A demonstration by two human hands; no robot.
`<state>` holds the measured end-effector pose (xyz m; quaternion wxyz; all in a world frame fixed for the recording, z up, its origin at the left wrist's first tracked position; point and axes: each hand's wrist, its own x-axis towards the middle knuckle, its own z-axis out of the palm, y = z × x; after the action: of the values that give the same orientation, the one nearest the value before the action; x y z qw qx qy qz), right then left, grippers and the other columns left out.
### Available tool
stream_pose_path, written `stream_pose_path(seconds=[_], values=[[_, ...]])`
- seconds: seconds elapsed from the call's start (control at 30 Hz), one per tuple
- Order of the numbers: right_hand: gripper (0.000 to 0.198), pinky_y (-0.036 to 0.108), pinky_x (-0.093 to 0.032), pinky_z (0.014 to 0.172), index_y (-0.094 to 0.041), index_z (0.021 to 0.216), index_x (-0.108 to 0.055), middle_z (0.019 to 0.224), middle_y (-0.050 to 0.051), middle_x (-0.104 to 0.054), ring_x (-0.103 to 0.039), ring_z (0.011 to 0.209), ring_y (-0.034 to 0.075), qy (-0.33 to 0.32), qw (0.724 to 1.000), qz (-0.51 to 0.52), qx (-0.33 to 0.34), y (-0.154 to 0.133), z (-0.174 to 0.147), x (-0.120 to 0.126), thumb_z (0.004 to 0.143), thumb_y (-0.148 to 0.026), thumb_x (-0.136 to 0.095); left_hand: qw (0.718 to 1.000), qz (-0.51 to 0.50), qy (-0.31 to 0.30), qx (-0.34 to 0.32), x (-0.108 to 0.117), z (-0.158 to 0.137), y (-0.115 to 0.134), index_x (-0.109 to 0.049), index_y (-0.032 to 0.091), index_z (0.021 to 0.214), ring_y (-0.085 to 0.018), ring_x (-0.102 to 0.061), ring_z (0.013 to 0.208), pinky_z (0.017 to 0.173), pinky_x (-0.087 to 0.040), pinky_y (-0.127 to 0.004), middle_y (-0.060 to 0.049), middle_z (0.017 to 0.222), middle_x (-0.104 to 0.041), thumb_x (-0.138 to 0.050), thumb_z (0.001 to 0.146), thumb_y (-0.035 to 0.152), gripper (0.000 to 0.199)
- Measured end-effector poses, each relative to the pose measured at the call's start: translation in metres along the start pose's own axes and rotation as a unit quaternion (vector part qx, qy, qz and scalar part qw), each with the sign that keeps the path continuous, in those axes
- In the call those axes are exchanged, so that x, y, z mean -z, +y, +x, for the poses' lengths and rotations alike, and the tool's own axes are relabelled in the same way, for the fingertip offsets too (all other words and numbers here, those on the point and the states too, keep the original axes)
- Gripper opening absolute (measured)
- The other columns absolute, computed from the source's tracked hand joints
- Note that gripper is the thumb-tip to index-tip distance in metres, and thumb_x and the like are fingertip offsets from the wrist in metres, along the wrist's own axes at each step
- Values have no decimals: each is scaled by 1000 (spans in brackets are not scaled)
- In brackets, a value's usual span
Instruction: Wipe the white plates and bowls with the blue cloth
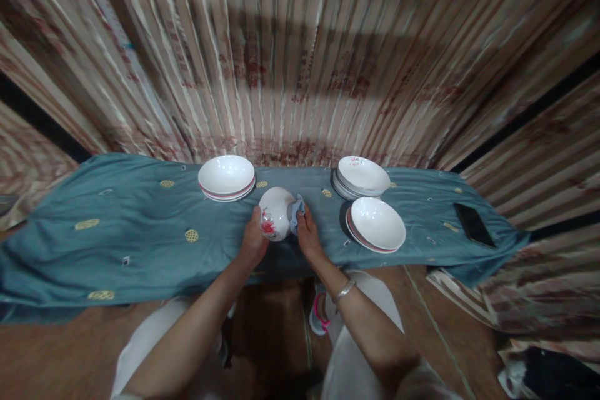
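A white bowl with a red flower print is tilted up above the front of the table. My left hand grips its left edge. In my right hand is a crumpled blue-grey cloth, pressed against the bowl's right side. The fingers behind the bowl and cloth are partly hidden. To the left lies a small stack of white bowls with a reddish band. Right of my hands are a taller stack of bowls and, nearer me, another short stack.
A teal patterned cloth covers the long narrow table. A dark phone lies near its right end. Striped, printed curtains hang close behind and at the sides. My knees are below the front edge.
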<state>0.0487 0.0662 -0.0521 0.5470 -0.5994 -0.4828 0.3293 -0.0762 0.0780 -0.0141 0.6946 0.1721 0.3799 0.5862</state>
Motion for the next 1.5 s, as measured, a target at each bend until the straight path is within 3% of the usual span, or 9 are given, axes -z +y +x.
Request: stream_pose_path(seconds=[0.4,0.7,1.0,1.27,1.5], values=[[76,43,-21,121,-9,152,-27,159,16,-29,-27,148,23,-26,999,-36,-18,-8,-24,-11,94,-57,-31,999,-36,-16,7,-4,-1,5,-63,11,120,-19,-67,108,99,-50,-34,-10,101,-75,-25,103,35,48],[78,51,-17,121,-4,154,-17,161,22,-21,-17,151,27,-50,991,-118,30,-4,-42,-19,96,-53,-34,998,-48,9,40,-8,-9,13,-65,14,114,-20,-70,98,89,-55,-32,-9,93,-75,-28,102,37,45],[74,58,-22,118,-4,155,-10,160,27,-18,-11,151,31,-71,969,-205,117,3,-54,-20,99,-46,-36,999,-23,29,39,-13,-13,17,-65,15,119,-22,-70,99,89,-56,-35,-10,95,-75,-25,101,39,50],[74,57,-25,118,-5,156,-4,162,25,-4,-2,152,33,-89,943,-253,197,-7,-68,-20,99,-36,-40,994,-13,101,46,-11,-7,14,-65,10,115,-23,-71,94,89,-56,-36,-9,85,-76,-27,101,36,48],[78,60,-27,116,-9,156,1,163,24,2,-1,151,36,-98,934,-266,218,-8,-72,-19,96,-28,-46,995,-9,90,35,-5,0,9,-65,9,116,-25,-72,91,86,-57,-37,-13,91,-76,-29,100,38,49]])
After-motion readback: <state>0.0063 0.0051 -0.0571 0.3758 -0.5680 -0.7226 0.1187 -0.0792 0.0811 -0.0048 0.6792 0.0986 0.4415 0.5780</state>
